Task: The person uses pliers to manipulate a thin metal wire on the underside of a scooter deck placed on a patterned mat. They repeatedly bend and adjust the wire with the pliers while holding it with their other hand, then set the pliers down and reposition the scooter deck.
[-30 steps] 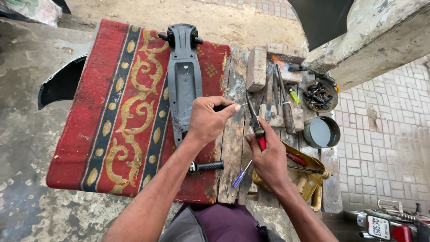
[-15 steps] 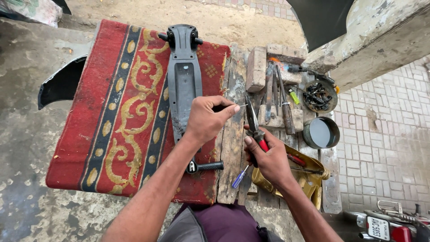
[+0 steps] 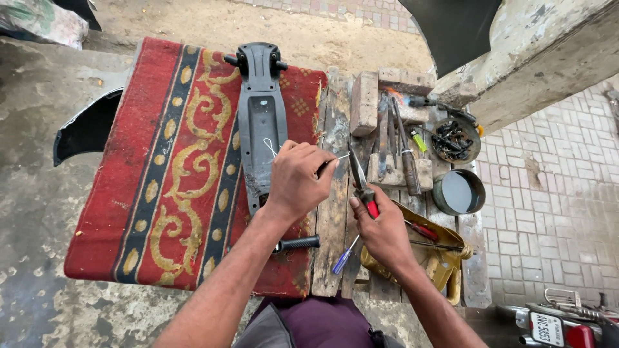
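I note left hand (image 3: 298, 179) pinching thin wire (image 3: 335, 158), its axis pointing right toward pliers (image 3: 360, 180) gripped in right hand (image 3: 385, 232)

Low wooden bench (image 3: 330, 212): red patterned rug (image 3: 174, 167) drapes its left part. Right of rug, on bare planks: brick (image 3: 364, 102), round tin (image 3: 458, 191), blue-handled screwdriver (image 3: 343, 256).
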